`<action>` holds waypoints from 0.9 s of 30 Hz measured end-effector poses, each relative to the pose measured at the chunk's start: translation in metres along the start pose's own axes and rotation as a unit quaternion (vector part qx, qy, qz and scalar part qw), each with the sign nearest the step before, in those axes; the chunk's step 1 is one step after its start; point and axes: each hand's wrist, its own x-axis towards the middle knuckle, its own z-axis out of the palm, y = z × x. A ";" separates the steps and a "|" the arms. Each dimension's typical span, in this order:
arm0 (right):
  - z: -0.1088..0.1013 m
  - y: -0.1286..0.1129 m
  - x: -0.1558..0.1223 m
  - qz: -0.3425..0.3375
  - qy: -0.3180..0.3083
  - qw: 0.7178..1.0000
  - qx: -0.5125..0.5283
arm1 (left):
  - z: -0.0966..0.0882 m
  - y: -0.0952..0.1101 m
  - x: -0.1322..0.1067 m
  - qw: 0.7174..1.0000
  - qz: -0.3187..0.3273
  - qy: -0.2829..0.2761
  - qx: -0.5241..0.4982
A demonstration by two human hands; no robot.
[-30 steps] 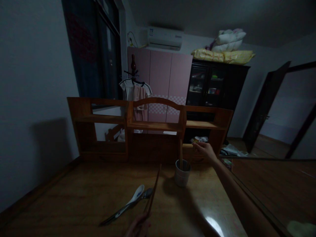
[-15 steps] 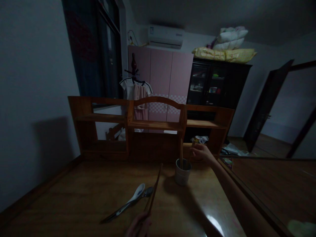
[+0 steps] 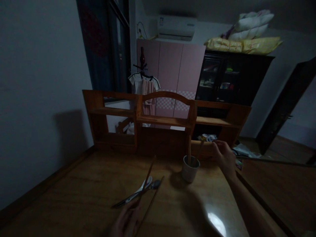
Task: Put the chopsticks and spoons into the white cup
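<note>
At the lower middle, my left hand [image 3: 127,219] is closed around a thin wooden chopstick [image 3: 148,176] that slants up and away. A second chopstick [image 3: 153,199] runs beside it at the hand's right edge; whether the fingers grip it too is unclear. Under the chopsticks lie a white ceramic spoon [image 3: 147,181] and a metal spoon [image 3: 155,184] with a dark handle end. To the right stands a light cup [image 3: 189,172], with an upright wooden stick [image 3: 189,149] and a leaning one [image 3: 198,153] inside. Right of the cup, my right hand [image 3: 225,159] is raised, fingers bent and apart, holding nothing visible.
A wooden shelf unit [image 3: 164,120] runs along the back of the wooden table [image 3: 86,194]. White cable-like items [image 3: 208,137] lie in its right compartment. A wall [image 3: 44,131] borders the left side. Beyond are a pink wardrobe [image 3: 170,65] and a black cabinet [image 3: 256,75].
My right hand has let go of the stick in the cup and drawn away to the right. The chopsticks at my left hand have spread apart. The view has turned slightly left.
</note>
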 end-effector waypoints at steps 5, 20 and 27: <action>0.018 -0.048 -0.079 -0.056 -0.136 0.989 0.021 | -0.011 -0.002 0.016 0.956 0.044 0.034 0.289; 0.090 -0.040 -0.192 0.092 -0.369 0.905 0.188 | 0.042 0.000 0.018 0.946 0.041 -0.158 0.280; 0.065 -0.083 -0.170 0.084 -0.339 0.890 0.294 | 0.068 0.019 -0.001 0.982 0.048 -0.152 0.101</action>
